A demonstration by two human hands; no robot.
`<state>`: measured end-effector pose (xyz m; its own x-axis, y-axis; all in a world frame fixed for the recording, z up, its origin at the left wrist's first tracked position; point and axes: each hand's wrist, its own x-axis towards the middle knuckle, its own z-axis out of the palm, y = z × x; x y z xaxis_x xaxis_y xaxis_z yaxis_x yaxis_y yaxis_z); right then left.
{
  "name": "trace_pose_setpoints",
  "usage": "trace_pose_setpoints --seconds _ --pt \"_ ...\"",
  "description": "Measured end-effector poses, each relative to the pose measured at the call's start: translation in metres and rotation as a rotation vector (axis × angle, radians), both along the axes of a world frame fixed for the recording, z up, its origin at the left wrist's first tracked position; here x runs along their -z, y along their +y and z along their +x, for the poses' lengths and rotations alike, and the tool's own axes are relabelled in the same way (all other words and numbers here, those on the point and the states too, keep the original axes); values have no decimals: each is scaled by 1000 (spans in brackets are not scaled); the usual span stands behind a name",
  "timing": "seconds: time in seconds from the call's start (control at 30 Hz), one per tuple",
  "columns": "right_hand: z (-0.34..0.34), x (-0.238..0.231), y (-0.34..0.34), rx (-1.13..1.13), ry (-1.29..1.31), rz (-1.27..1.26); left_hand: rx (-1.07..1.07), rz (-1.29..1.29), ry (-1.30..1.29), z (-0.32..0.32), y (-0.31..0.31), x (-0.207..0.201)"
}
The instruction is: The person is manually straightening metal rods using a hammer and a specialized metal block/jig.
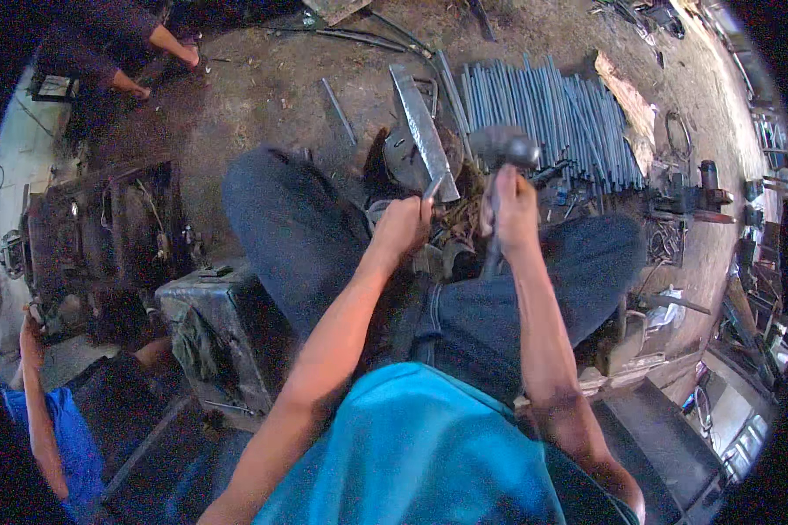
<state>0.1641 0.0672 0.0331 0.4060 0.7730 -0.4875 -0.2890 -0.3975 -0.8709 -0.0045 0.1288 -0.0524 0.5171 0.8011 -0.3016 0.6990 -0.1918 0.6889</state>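
A long, flat, bright metal blade [422, 131] lies across a round dark metal block [403, 157] between my knees. My left hand [401, 229] is closed around a thin metal piece [436, 185] that meets the blade's near end; whether the two are joined I cannot tell. To the right, my right hand [512, 210] grips the handle of a hammer [506, 147]. Its heavy dark head is raised beside the blade, apart from it and slightly blurred.
Many grey metal rods [543, 122] lie in rows beyond the hammer, beside a torn brown sheet [626, 105]. A lone rod [338, 112] lies on the dirt floor. A metal box [210, 306] stands left of my knee. Another person's feet [175, 48] and a blue-shirted person [52, 429] are at left.
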Motion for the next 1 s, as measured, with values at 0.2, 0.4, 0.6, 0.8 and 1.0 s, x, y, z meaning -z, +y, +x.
trace_pose_setpoints --seconds 0.2,0.4,0.6,0.8,1.0 --pt "-6 -66 2 39 -34 582 37 -2 72 4 2 -11" --pt "-16 76 -8 -105 -716 255 29 -30 28 1 2 -4" --pt "2 -17 5 -51 45 167 79 -148 66 -8 10 4" --pt "-2 -72 -2 -42 -5 593 28 -139 79 0 10 -13" --pt "-19 70 -4 -131 -352 -48 2 -33 -12 -3 1 20"
